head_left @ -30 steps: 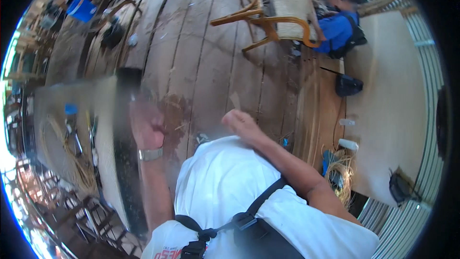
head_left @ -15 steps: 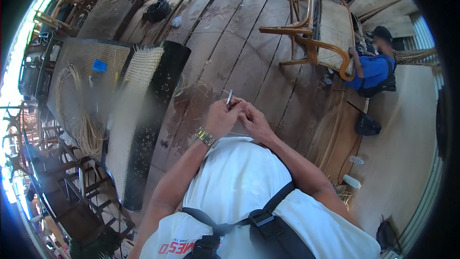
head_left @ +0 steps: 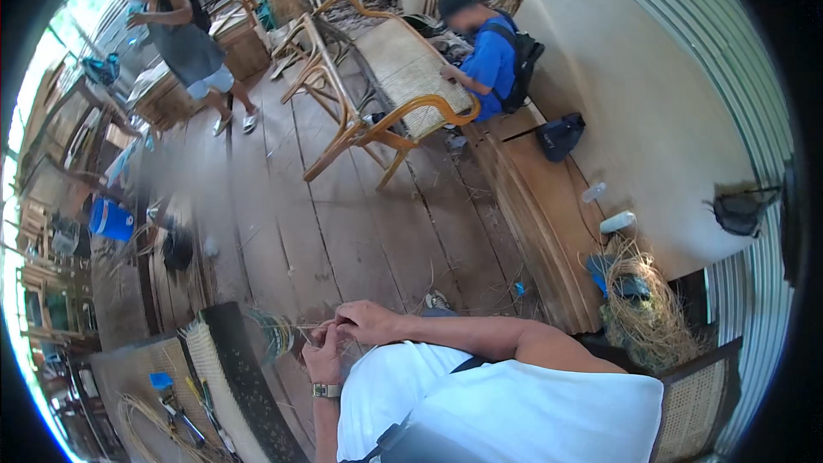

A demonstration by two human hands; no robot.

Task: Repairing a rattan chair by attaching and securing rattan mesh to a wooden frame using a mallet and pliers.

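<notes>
My left hand (head_left: 322,362), with a metal watch (head_left: 326,390) on its wrist, meets my right hand (head_left: 370,322) in front of my white shirt. Both hands have their fingers pinched together around the end of a thin pale strip (head_left: 303,326), which sticks out to the left; the fingers hide part of it. Just beyond them a loose coil of thin strands (head_left: 276,334) lies low by the dark edge of a woven cane panel (head_left: 214,369). On that panel rest a bundle of cane strands (head_left: 137,424), a blue piece (head_left: 161,381) and several hand tools (head_left: 187,422).
A person in blue (head_left: 493,64) sits at the right beside a rattan bench (head_left: 403,69). Another person (head_left: 184,43) stands far left on the plank floor (head_left: 343,231). Stacked boards (head_left: 531,231) and a heap of cane strands (head_left: 651,309) lie right; a blue bucket (head_left: 111,219) stands left.
The view has swung right and up, bringing the standing person and the cane heap into sight. My hands stay together; the pale strip now points left instead of upward.
</notes>
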